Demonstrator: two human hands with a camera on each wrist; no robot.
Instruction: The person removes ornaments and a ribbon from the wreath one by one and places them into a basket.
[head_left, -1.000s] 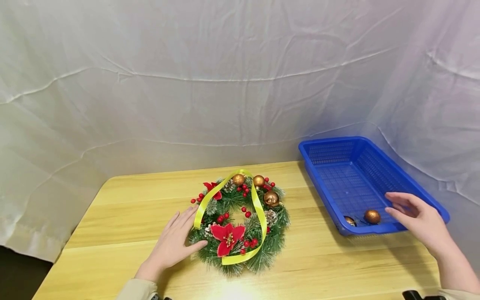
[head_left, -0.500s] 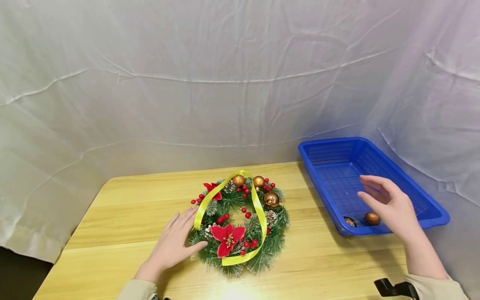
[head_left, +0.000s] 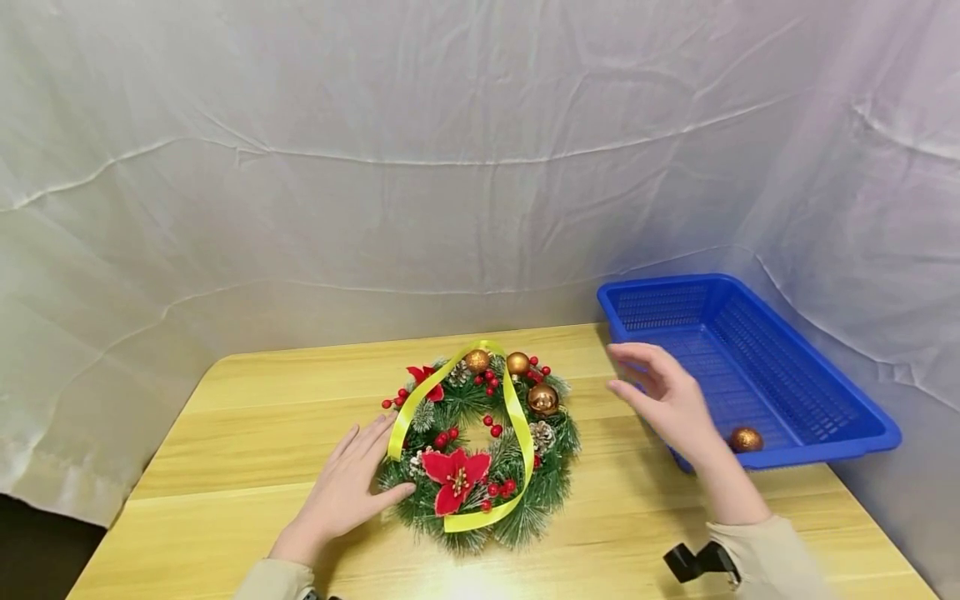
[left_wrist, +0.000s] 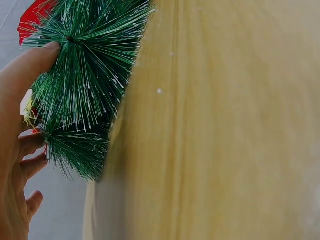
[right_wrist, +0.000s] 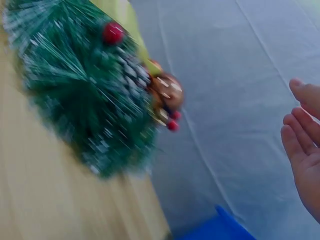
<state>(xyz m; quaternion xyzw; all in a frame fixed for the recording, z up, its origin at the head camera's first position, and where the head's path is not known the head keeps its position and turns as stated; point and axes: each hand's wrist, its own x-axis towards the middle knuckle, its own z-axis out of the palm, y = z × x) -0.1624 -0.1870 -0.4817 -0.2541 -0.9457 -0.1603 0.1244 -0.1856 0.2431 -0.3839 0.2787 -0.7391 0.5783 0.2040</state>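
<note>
A green Christmas wreath (head_left: 506,454) lies on the table, trimmed with red poinsettias (head_left: 455,479), berries, pinecones and copper baubles (head_left: 542,398). A yellow ribbon (head_left: 517,417) loops loosely across its top. My left hand (head_left: 345,483) rests against the wreath's left side, fingers spread; in the left wrist view its thumb (left_wrist: 45,57) touches the green needles. My right hand (head_left: 667,404) is in the air between the wreath and the blue basket (head_left: 847,450), thumb and fingers apart with nothing between them. One glittery copper bauble (head_left: 746,439) sits in the basket's near end.
The wooden table (head_left: 285,408) has its far edge close to a pale cloth backdrop (head_left: 420,225). The basket stands at the right, near the cloth. A black wrist mount (head_left: 697,562) is strapped at my right sleeve.
My right hand has moved left from over the basket toward the wreath, and its arm now covers the second bauble in the basket's corner. The left hand and wreath have stayed put.
</note>
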